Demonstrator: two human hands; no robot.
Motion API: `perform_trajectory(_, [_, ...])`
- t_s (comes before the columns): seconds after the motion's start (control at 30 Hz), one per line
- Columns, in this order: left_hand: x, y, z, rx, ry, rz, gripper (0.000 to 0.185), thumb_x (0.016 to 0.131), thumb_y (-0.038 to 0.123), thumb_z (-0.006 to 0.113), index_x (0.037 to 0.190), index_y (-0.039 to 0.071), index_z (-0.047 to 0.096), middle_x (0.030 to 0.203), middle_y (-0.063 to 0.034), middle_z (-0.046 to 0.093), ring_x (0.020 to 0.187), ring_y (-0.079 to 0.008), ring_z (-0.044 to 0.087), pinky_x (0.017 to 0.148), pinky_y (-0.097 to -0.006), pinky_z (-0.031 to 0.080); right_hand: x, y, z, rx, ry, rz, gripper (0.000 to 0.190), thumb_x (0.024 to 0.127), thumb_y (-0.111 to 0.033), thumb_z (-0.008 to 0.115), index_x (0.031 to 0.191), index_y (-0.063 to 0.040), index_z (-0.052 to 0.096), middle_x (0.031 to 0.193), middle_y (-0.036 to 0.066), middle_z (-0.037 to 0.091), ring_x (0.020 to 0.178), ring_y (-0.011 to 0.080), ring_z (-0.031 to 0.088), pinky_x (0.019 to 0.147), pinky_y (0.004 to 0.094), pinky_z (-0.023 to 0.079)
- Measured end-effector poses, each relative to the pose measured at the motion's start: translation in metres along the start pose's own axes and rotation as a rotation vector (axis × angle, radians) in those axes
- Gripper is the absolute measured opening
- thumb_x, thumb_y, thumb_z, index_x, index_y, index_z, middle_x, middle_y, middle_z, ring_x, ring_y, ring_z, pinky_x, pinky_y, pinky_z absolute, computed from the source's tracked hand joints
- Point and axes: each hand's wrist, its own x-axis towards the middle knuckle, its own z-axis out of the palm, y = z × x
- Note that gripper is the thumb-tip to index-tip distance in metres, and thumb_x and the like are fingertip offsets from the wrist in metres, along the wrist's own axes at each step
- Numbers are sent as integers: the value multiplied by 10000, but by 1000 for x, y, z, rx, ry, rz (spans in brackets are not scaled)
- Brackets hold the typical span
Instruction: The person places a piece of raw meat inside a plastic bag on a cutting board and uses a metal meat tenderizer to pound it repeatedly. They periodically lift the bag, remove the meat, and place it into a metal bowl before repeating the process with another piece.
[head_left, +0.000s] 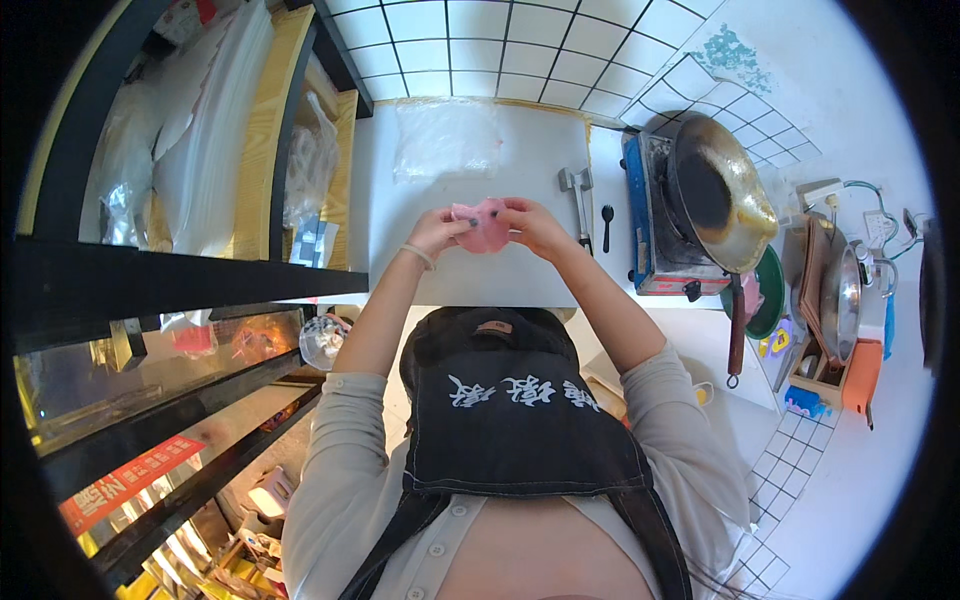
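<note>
A flat pink piece of raw meat (482, 227) is stretched between my two hands above the white worktop (457, 285). My left hand (436, 231) pinches its left edge, thumb on top. The right edge is gripped by my right hand (529, 225), also with the thumb on top. Beyond the hands, a clear plastic sheet or bag (448, 140) lies wrinkled on the worktop. To the right of my right hand is a metal meat mallet (577, 196) with a dark handle. A small black fork or spoon (607, 226) lies beside it.
A wok (709, 191) sits on a portable gas stove (652, 217), its wooden handle (736, 330) reaching towards me. Behind it is a green basin (766, 289) with something pink inside. A black-framed shelf (187, 281) borders the left side. Tiled wall (487, 52) closes the back.
</note>
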Motion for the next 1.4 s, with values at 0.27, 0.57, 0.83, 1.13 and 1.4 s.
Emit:
perform_trajectory(0.27, [53,3,-14,506,173,453,115,807,6,610,878,13,700,801,-31,684,811,-160,648,701,-285,528,62,14,-24,-591,153,-319,159,736,-21,669,894,-16,648,889,65,663,815,176,636,766,293,503])
perform_trajectory(0.57, [14,-37,-5,1624,49,585,457,834,112,510,1289,97,481,1432,-86,360,1355,-233,278,1082,-511,222,39,73,-51,-1368,178,-789,294,742,27,521,1009,-32,628,1162,122,602,1157,327,508,976,423,401])
perform_trajectory(0.83, [26,-63,3,1702,108,563,574,856,300,505,1346,23,393,1453,-120,321,1372,-246,246,1104,-496,177,42,91,-15,-1630,279,-645,535,872,-315,545,1319,-40,436,1404,124,397,1331,286,314,1060,505,267])
perform_trajectory(1.13, [28,-58,-10,1618,95,598,532,852,249,513,1324,24,414,1421,-118,360,1360,-250,267,1101,-499,181,40,79,-4,-1615,306,-582,475,862,-287,539,1271,-49,491,1381,100,427,1316,310,326,1071,513,238])
perform_trajectory(1.4, [22,-53,-11,1550,185,770,346,824,144,550,1147,28,589,1276,-93,527,1251,-231,429,1075,-500,246,39,79,-22,-1637,312,-739,333,857,-213,549,1163,-86,578,1280,50,515,1260,290,389,1040,523,284])
